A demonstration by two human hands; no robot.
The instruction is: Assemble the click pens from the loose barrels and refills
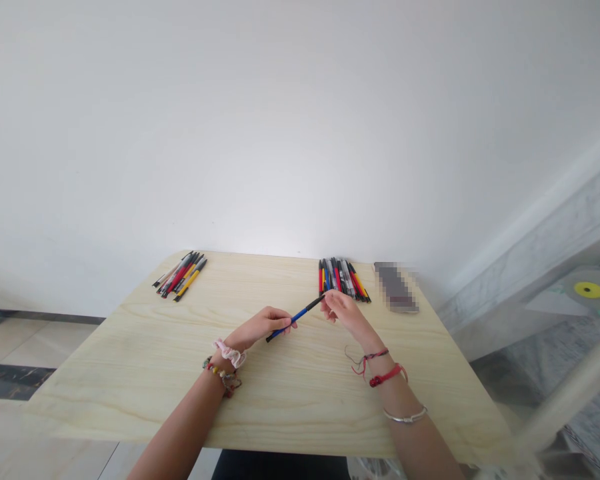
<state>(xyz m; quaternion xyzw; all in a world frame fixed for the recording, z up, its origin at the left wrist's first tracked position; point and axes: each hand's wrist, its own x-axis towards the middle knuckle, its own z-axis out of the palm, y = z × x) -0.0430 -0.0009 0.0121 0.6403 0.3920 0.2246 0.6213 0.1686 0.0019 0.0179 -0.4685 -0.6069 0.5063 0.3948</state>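
Note:
A blue pen (pixel 300 315) with a black grip slants above the middle of the table, its dark lower end to the left. My left hand (pixel 269 321) pinches its blue barrel between thumb and fingers. At the pen's upper, black tip, the curled fingers of my right hand (pixel 343 310) close on the end. Just behind my right hand lies a row of pens (pixel 337 275) in red, yellow, blue, black and clear, its near part hidden by that hand. A smaller bunch of pens (pixel 183 275) rests at the table's far left.
The light wooden table (pixel 300 407) stands against a white wall (pixel 300 133). A blurred-out dark flat object (pixel 397 288) lies at the back right. Beyond the right edge are a pale rail (pixel 570 387) and a yellow round thing (pixel 589 289).

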